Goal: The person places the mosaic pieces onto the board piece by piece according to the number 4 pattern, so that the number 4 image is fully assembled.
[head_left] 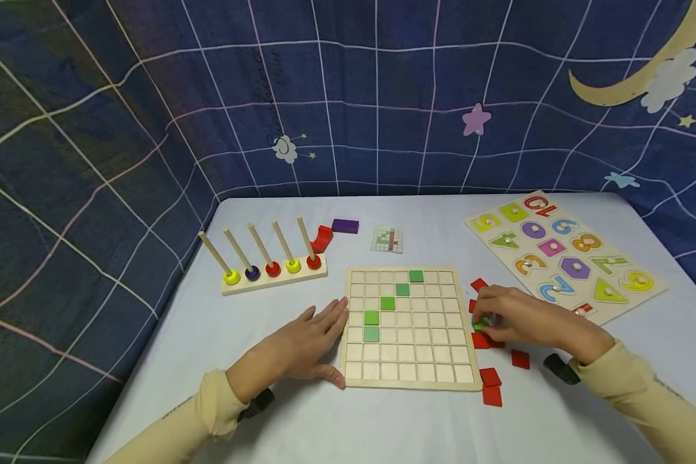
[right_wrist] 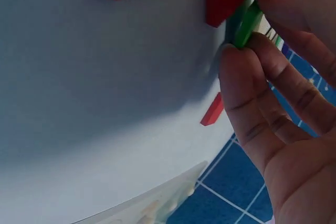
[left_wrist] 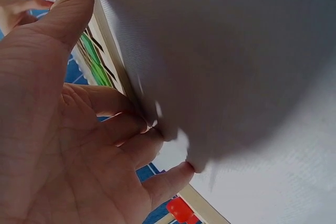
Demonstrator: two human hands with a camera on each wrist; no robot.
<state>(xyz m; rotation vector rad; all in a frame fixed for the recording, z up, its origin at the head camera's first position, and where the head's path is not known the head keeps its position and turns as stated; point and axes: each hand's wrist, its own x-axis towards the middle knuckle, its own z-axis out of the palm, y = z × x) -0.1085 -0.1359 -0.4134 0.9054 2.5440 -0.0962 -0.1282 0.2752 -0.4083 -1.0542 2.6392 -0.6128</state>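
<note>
A wooden grid board [head_left: 414, 385] lies in the middle of the table, with several green square tiles [head_left: 388, 303] in a slanting line of its cells. My left hand [head_left: 304, 341] rests flat at the board's left edge, fingers straight and thumb at the lower corner; in the left wrist view its fingertips touch the table beside the frame. Just right of the board, my right hand [head_left: 513, 316] pinches a green tile [right_wrist: 248, 24] between thumb and fingers. Red square tiles [head_left: 520, 359] lie around and under that hand, some partly hidden by it.
A peg stand [head_left: 275, 276] with coloured rings is at the back left, beside a red curved block [head_left: 323, 239] and a purple block [head_left: 345, 226]. A small pattern card [head_left: 387, 239] lies behind the board. At the right is a number puzzle board [head_left: 562, 254].
</note>
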